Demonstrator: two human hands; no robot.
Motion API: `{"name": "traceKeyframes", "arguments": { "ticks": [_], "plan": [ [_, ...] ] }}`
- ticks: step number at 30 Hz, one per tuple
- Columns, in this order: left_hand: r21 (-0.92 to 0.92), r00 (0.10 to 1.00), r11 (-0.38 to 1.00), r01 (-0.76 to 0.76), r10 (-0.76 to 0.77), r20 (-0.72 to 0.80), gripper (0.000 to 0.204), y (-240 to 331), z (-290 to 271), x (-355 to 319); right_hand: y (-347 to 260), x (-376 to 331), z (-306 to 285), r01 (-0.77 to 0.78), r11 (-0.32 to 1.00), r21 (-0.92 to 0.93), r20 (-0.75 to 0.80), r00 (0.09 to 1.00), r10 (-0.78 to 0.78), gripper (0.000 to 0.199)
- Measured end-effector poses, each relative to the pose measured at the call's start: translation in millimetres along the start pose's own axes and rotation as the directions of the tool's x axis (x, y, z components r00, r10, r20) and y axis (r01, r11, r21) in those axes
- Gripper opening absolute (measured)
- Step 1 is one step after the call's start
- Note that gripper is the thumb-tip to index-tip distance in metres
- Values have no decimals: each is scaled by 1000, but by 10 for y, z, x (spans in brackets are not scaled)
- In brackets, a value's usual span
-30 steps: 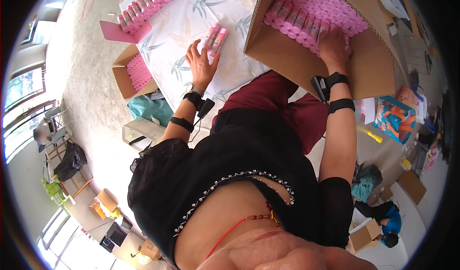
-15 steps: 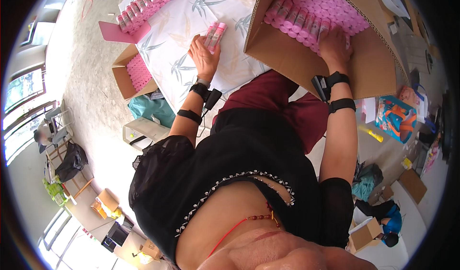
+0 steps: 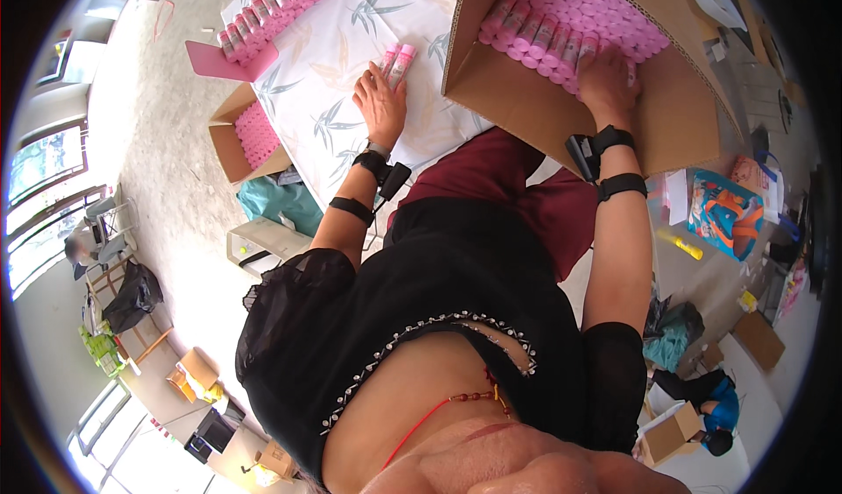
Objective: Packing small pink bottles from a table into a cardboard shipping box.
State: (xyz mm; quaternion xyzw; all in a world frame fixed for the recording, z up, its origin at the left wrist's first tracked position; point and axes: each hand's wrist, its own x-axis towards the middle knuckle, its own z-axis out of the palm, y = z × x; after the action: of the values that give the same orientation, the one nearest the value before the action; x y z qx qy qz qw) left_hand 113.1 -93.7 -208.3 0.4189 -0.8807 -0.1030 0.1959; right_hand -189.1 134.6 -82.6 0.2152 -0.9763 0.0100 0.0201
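My left hand [image 3: 381, 112] is at the white leaf-patterned tablecloth, its fingers curled round the lower ends of two pink tubes [image 3: 398, 61] lying side by side. The hand covers part of them. Inside a large open cardboard box [image 3: 675, 135], my right hand [image 3: 607, 84] reaches down with bent fingers closed over pink tubes at the end of a row. What lies under that palm is hidden. Several pink tubes with pale labels [image 3: 544, 36] lie flat in this row, on top of tightly packed pink tubes standing on end [image 3: 605, 3].
A pink tray [image 3: 230, 59] at the table's far left carries a row of similar tubes. Below the table edge stands a smaller cardboard box [image 3: 226, 140] of pink tubes, near a teal bag [image 3: 272, 200]. At the lower right another person [image 3: 721, 411] is beside a carton [image 3: 671, 434].
My left hand has moved slightly right, and its fingers have drawn in round the two tubes. My right hand stays in the box, and the box appears shifted slightly left in view.
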Motion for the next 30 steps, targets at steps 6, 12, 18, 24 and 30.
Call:
{"name": "traceKeyframes", "arguments": {
  "ticks": [6,12,18,24,30],
  "plan": [
    [68,996,996,-65,68,-48,75,61,96,13,49,23,109,25,999,-30,-69,997,-27,65],
    [58,985,984,-169,170,-7,73,-35,47,77,-17,-3,21,-5,1000,7,-76,997,5,62],
    [-209,891,916,-342,386,237,67,-5,-809,-394,69,-12,239,32,999,4,-285,958,-29,55],
    [-716,614,683,-144,630,477,59,1139,-2143,-398,65,-7,183,-2,1000,-17,-228,974,-2,54],
    [-334,807,757,-561,590,-16,60,2257,-651,523,-35,8,196,-7,1000,27,-196,981,13,55]
  ]
}}
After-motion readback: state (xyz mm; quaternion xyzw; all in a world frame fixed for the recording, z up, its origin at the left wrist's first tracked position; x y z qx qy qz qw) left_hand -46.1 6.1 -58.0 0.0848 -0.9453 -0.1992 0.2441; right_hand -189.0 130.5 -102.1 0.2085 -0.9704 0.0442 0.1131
